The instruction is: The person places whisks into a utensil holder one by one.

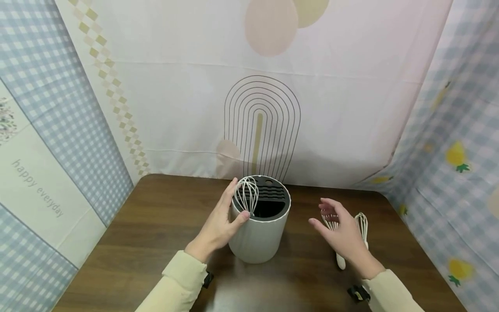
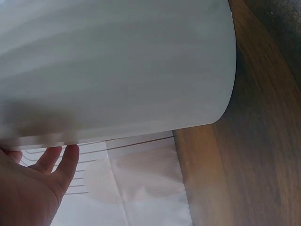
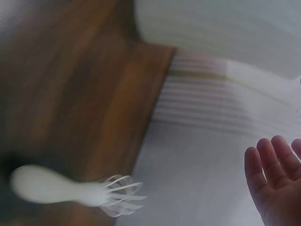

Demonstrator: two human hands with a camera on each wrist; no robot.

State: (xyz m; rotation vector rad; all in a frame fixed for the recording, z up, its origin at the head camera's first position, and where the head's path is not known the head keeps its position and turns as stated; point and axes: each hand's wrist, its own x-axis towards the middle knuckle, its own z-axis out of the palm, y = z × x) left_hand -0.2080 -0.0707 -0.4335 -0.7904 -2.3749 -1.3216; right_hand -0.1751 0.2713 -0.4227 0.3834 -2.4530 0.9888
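Observation:
A pale cylindrical utensil holder (image 1: 255, 240) with a black slotted top (image 1: 278, 213) stands upright on the table. One whisk (image 1: 247, 195) stands in it, wire loops up, its handle hidden inside. My left hand (image 1: 216, 223) rests against the holder's left side, fingers nearly straight and thumb at the front rim beside the whisk. To the right, my right hand (image 1: 345, 236) is held with loosely bent, spread fingers and nothing in them. Behind and below it lie a white-handled whisk (image 3: 61, 188) and another whisk (image 1: 362, 225), both partly covered by the hand in the head view.
The brown wooden table (image 1: 163, 216) backs onto a white patterned cloth (image 1: 187, 112). Blue checked cloths hang along the left and right sides. Dark wrist devices sit at both cream sleeves (image 1: 181, 275).

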